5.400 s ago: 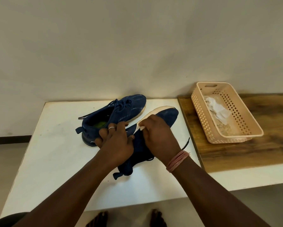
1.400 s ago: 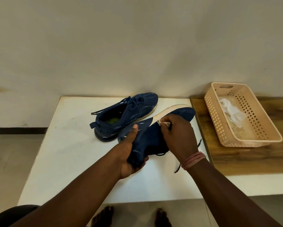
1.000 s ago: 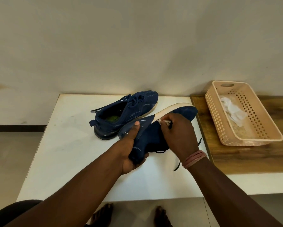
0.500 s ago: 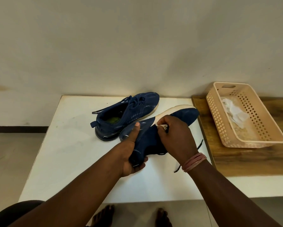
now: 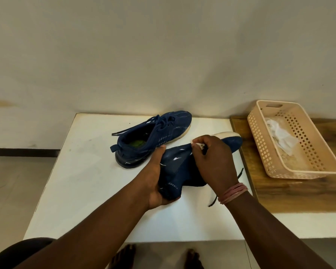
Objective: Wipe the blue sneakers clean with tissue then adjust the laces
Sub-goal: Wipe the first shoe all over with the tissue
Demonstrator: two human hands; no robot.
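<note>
Both forearms reach forward over the white table (image 5: 81,191). The left hand (image 5: 155,177) grips the heel of the near blue sneaker (image 5: 179,164), thumb stretched along its side. The right hand (image 5: 213,158) curls over the upper, pinching a small wad of tissue (image 5: 199,145). This sneaker lies on its side, toe pointing far-right toward the peach basket (image 5: 299,171). The second sneaker (image 5: 155,136) stands upright just behind, roughly parallel.

The right hand (image 5: 214,162) covers most of the tissue (image 5: 199,146) and the held sneaker (image 5: 179,167) middle — the bare feet (image 5: 124,258) at 6 o'clock are cut off.
</note>
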